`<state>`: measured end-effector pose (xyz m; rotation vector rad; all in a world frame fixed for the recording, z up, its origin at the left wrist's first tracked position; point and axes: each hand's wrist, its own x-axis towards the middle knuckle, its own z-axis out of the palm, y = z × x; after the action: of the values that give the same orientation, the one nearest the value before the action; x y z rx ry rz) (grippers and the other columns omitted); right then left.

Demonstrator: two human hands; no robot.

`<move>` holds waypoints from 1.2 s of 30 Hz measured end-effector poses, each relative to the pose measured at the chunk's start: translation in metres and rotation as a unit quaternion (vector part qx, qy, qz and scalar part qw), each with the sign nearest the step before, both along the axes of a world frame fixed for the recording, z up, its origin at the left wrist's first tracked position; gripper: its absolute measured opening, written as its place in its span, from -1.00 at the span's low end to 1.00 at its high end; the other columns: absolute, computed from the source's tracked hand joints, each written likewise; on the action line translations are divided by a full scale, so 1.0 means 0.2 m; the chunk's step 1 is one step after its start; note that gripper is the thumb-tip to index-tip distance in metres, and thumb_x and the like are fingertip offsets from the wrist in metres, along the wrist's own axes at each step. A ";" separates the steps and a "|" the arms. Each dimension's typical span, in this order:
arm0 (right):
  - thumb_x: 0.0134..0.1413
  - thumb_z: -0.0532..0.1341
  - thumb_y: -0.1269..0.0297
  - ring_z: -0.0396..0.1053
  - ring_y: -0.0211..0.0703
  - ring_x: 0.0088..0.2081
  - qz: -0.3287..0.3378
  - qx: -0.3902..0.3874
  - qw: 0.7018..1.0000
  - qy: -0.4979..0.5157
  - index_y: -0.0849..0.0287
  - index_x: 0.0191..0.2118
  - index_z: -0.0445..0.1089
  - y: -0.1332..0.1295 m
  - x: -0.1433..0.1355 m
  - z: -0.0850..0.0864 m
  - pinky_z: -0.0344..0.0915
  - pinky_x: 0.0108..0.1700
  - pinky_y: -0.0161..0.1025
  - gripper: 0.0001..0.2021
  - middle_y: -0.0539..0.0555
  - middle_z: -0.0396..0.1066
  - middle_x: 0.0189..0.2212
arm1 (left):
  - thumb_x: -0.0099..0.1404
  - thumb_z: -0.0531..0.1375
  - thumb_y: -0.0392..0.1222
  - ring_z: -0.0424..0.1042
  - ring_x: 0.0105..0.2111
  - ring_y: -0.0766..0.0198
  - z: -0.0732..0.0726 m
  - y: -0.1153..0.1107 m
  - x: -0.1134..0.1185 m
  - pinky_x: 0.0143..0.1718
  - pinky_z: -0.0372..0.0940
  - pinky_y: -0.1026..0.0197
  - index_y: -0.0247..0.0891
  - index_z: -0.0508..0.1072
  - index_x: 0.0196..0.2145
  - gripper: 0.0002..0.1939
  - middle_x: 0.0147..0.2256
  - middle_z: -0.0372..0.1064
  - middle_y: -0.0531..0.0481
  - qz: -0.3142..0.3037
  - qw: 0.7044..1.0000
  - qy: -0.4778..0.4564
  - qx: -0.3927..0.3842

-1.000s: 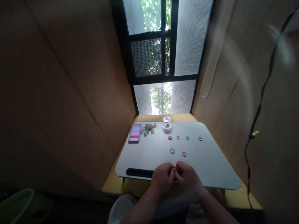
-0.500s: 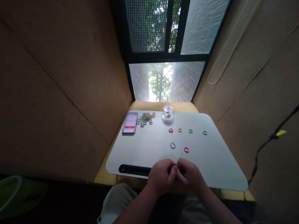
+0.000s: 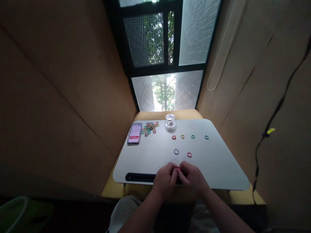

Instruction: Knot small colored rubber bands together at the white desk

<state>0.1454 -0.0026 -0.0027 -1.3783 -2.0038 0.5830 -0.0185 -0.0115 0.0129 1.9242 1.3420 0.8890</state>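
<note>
My left hand and my right hand meet over the table's near edge, fingertips pinched together. A small red thing shows between them, mostly covered by the fingers. Beyond the hands lie a purple band, bent out of round, and a pinkish-red band. Farther back runs a spaced row: a red band, a yellow band, a green band and a blue band. A heap of small coloured bands lies at the back left.
The white tabletop has a black slot along its near edge. A phone lies at the far left. A small clear round container stands at the back, its lid raised. Walls flank both sides; a dark cable hangs at right.
The view has shifted and tilted slightly upward. My hands stay pinched together, and a bit of red now shows between the fingertips. The bands on the table lie as before.
</note>
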 end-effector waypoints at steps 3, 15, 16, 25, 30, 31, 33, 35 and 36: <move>0.15 0.10 0.25 0.20 -0.25 -0.50 0.000 0.004 1.000 -0.002 0.12 -0.46 0.21 -0.01 -0.01 0.01 0.06 -0.43 -0.31 -0.82 -0.04 0.28 -0.56 | 0.39 0.02 -0.18 0.42 -0.30 0.24 0.00 -0.01 0.01 -0.23 0.24 0.23 -0.20 0.45 -0.27 -0.79 -0.32 0.48 0.01 0.012 1.000 -0.006 0.008; 0.16 0.08 0.27 0.22 -0.24 -0.48 -0.014 0.029 0.999 0.003 0.14 -0.46 0.23 -0.02 -0.02 -0.02 0.05 -0.40 -0.30 -0.83 -0.04 0.32 -0.54 | 0.35 0.06 -0.17 0.37 -0.40 0.28 -0.02 -0.04 0.01 -0.34 0.19 0.25 -0.23 0.43 -0.31 -0.82 -0.41 0.43 0.03 0.021 0.999 -0.005 0.031; 0.15 0.08 0.27 0.22 -0.24 -0.48 -0.019 0.031 0.999 0.004 0.14 -0.46 0.23 -0.03 -0.02 -0.02 0.05 -0.40 -0.30 -0.83 -0.04 0.33 -0.54 | 0.35 0.06 -0.18 0.37 -0.41 0.28 -0.01 -0.04 0.01 -0.34 0.19 0.25 -0.23 0.43 -0.32 -0.82 -0.41 0.43 0.03 0.020 0.999 -0.008 0.033; 0.19 0.07 0.25 0.23 -0.23 -0.47 -0.022 0.029 0.999 0.005 0.13 -0.44 0.23 -0.04 -0.02 -0.02 0.04 -0.40 -0.31 -0.82 -0.03 0.33 -0.52 | 0.37 0.04 -0.18 0.39 -0.36 0.25 -0.01 -0.04 0.01 -0.30 0.20 0.24 -0.22 0.44 -0.31 -0.80 -0.39 0.45 0.02 0.023 0.999 -0.009 0.029; 0.19 0.06 0.25 0.23 -0.23 -0.47 -0.021 0.029 0.999 0.000 0.13 -0.44 0.21 -0.03 -0.02 -0.02 0.04 -0.41 -0.30 -0.81 -0.03 0.33 -0.53 | 0.38 0.04 -0.18 0.41 -0.35 0.25 0.00 -0.04 0.01 -0.30 0.20 0.24 -0.21 0.43 -0.32 -0.80 -0.38 0.46 0.02 0.021 0.999 -0.015 0.021; 0.19 0.06 0.26 0.23 -0.23 -0.47 -0.020 0.030 0.999 -0.001 0.13 -0.44 0.21 -0.03 -0.02 -0.02 0.04 -0.41 -0.30 -0.82 -0.03 0.33 -0.53 | 0.37 0.04 -0.18 0.41 -0.35 0.25 0.00 -0.04 0.01 -0.29 0.21 0.24 -0.21 0.44 -0.32 -0.80 -0.37 0.47 0.02 0.021 0.999 -0.014 0.020; 0.19 0.06 0.26 0.23 -0.23 -0.47 -0.018 0.029 0.999 -0.001 0.14 -0.44 0.21 -0.03 -0.02 -0.02 0.04 -0.41 -0.30 -0.82 -0.03 0.33 -0.53 | 0.37 0.05 -0.18 0.42 -0.34 0.24 -0.01 -0.04 0.01 -0.28 0.21 0.23 -0.21 0.44 -0.32 -0.81 -0.36 0.47 0.01 0.023 0.999 -0.012 0.019; 0.20 0.05 0.25 0.23 -0.23 -0.47 -0.016 0.027 1.000 0.000 0.14 -0.44 0.21 -0.03 -0.02 -0.02 0.04 -0.41 -0.30 -0.81 -0.03 0.33 -0.52 | 0.37 0.05 -0.18 0.42 -0.33 0.24 -0.01 -0.03 0.01 -0.27 0.21 0.23 -0.21 0.44 -0.31 -0.81 -0.36 0.48 0.01 0.025 0.999 -0.009 0.020; 0.20 0.05 0.25 0.23 -0.23 -0.47 -0.016 0.026 1.000 0.001 0.14 -0.44 0.21 -0.03 -0.02 -0.02 0.03 -0.41 -0.30 -0.81 -0.03 0.33 -0.52 | 0.37 0.05 -0.19 0.42 -0.33 0.24 -0.01 -0.03 0.01 -0.27 0.21 0.23 -0.21 0.44 -0.31 -0.81 -0.35 0.48 0.01 0.026 0.999 -0.008 0.020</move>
<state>0.1415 -0.0087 -0.0069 -1.3758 -1.9786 0.5142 -0.0160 -0.0181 0.0111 1.9159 1.3799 0.9617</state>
